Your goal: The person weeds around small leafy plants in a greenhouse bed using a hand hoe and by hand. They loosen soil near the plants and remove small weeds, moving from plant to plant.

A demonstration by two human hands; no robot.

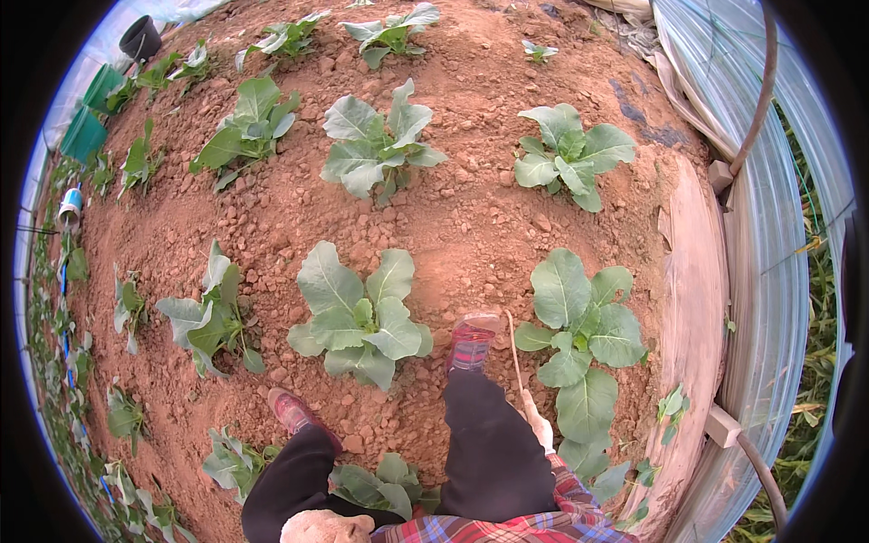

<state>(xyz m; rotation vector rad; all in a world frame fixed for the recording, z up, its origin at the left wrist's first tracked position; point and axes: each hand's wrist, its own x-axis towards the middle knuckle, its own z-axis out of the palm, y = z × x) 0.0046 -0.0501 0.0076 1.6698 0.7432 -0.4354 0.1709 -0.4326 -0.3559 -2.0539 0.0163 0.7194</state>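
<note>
My right hand (540,429), in a pale glove, grips a thin curved wooden stick (514,353) beside my right leg. The stick's far end reaches the soil by the toe of my right shoe (472,339). To its right grows a broad-leaved cabbage-like plant (577,332), its leaves close to that hand. At the bottom edge my left hand (327,527), also pale and gloved, lies by my left thigh; its fingers are mostly hidden. Another large leafy plant (363,315) stands between and ahead of my feet, left of my right shoe.
Rows of similar plants (383,142) grow in cloddy reddish soil (434,231). Wooden board-like edging (689,305) and clear plastic sheeting (767,271) with bent poles (760,102) line the right. Green buckets (84,134), a black bucket (140,39) and a blue hose (66,326) lie left.
</note>
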